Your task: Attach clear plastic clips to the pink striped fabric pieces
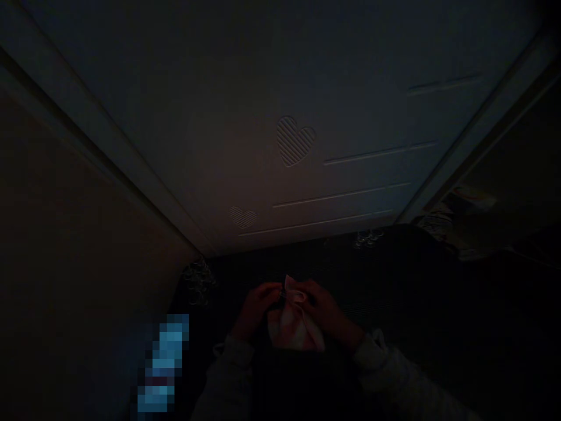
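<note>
The picture is very dark. A folded pink-and-white cloth (291, 327) hangs between my two hands at the lower middle. My right hand (322, 307) is closed on the cloth's gathered upper part, from the right. My left hand (258, 301) is closed in a pinch at the cloth's left edge. A small shiny piece (283, 294) shows at its fingertips, too dim to name. Both hands come out of pale, thick sleeves.
A pale door-like panel (197, 146) with grooved hearts and lines rises ahead. Piles of shiny rings (199, 282) and more rings (369, 238) lie on the dark surface near its foot. A bright blurred screen (162, 368) is at lower left. Crumpled items (464, 216) lie at right.
</note>
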`<state>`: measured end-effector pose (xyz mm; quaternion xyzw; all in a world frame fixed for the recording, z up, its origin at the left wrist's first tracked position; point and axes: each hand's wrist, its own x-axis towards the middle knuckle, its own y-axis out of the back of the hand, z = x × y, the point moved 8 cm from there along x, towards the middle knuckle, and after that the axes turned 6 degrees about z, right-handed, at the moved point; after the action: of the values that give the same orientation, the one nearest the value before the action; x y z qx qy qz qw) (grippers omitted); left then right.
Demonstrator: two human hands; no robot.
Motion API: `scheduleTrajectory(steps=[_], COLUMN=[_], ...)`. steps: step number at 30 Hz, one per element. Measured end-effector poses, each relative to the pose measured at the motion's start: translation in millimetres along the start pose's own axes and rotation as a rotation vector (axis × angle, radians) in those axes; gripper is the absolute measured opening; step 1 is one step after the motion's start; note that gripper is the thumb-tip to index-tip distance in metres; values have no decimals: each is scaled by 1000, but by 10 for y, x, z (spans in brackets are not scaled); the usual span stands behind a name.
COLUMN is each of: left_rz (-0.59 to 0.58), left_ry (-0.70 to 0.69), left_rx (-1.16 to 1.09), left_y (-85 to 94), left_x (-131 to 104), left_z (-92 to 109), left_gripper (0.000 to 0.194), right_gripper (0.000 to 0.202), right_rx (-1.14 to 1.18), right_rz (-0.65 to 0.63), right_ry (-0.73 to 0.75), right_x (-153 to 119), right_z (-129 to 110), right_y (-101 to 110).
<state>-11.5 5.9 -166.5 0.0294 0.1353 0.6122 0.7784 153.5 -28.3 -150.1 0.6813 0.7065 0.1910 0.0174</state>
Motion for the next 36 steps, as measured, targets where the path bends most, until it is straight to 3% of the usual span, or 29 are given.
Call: scheduleTrajectory(steps=[22,36], left_rz=[1,13], left_ry=[-12,-16], left_rx=[0,6], left_y=[-15,-1], left_x=[-5,0], left_z=[27,29], left_gripper=[21,22], right_gripper=[25,22], right_rx=[-29,-74], right_rz=[-68,-20], right_ry=[-17,-24], right_x=[6,13], right_z=[-76,-25], right_y=[-24,-8])
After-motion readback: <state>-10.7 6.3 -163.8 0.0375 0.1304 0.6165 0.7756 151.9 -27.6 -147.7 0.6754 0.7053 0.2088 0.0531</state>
